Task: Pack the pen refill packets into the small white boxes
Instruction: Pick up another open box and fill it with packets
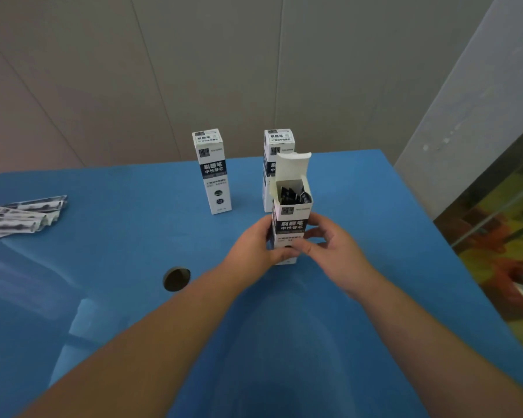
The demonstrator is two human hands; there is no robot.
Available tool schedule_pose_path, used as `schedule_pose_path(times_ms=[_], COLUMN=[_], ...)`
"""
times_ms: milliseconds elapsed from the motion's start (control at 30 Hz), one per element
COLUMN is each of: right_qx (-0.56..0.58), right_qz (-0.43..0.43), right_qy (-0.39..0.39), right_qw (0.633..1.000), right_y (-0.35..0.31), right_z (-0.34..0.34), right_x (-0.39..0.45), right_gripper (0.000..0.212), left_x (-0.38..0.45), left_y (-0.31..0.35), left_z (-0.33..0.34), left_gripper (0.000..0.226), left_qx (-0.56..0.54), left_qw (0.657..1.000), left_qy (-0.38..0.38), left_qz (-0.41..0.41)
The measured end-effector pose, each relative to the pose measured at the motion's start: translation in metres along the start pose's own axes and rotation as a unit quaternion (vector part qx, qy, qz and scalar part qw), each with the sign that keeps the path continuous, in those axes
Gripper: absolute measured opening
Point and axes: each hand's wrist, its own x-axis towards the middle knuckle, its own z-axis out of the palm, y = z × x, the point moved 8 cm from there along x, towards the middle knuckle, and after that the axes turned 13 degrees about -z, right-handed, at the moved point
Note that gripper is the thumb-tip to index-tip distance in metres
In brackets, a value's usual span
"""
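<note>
open box (291, 218) upright, btwn both hands' grip

We count three white boxes: one open box (291, 218) standing upright with its top flap raised, and two closed boxes, one at the left (212, 171) and one behind the open box (277, 146). We count one pile of loose refill packets (18, 217) at the left edge; the number in it cannot be told. Dark packets (293, 194) show inside the open box, count unclear. We count two hands, left (258, 245) and right (329, 248), and one round hole (176, 278) in the blue table (103, 297).
</note>
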Motion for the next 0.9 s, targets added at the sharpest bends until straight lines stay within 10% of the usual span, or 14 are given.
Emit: schedule_pose_path(times_ms=[267,567,900], right_qx=[-0.129,-0.316,-0.356], right_qz=[0.086,0.091,-0.105], right_qy=[0.014,-0.130,-0.107], right_qw=[0.988,0.935,0.922], right_y=[0.012,-0.023,-0.098], right_z=[-0.013,0.037,0.089], right_x=[-0.033,-0.080,-0.071], right_gripper=[0.051,0.051,0.057], left_x=[-0.028,-0.109,-0.182], left_y=[-0.031,-0.060,-0.025], left_z=[-0.025,-0.089,-0.121], left_gripper=[0.114,0.084,0.070], left_qx=[0.172,0.268,0.338], left_qw=[0.982,0.957,0.912], left_qy=[0.032,0.107,0.226], left_qz=[-0.069,-0.017,0.049])
